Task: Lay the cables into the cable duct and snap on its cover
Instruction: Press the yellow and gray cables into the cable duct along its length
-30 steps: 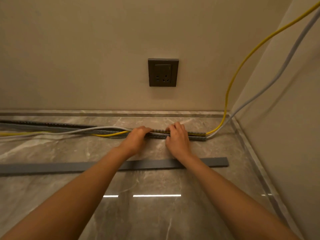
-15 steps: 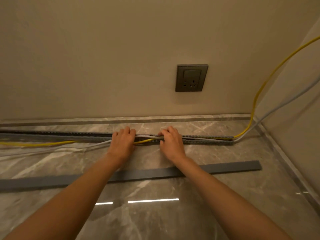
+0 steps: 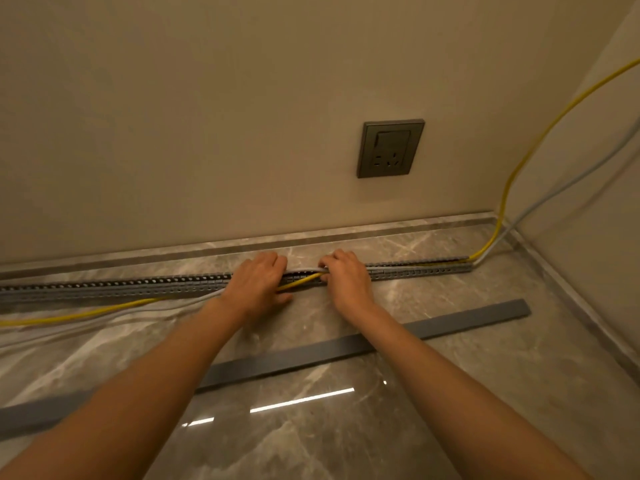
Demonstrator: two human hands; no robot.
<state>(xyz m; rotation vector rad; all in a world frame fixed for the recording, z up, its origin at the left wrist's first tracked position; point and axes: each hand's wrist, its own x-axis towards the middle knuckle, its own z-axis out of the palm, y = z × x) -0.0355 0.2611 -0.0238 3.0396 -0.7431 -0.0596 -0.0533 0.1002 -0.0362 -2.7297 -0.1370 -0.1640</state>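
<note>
open floor (image 3: pixel 485 393) is lying free near the cover (image 3: pixel 467 322), which is barring the near approach. the yellow cable (image 3: pixel 86 313) is trailing over the floor at left; the wall (image 3: pixel 207 133) is closing off room just beyond the duct (image 3: pixel 121 287).

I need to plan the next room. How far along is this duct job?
Done: toward the right end, yellow cable and grey cable lie in the duct. In hand: left hand and right hand work them in mid-duct. Remaining: their left stretch lies on the floor outside it; the cover lies unfitted.
</note>
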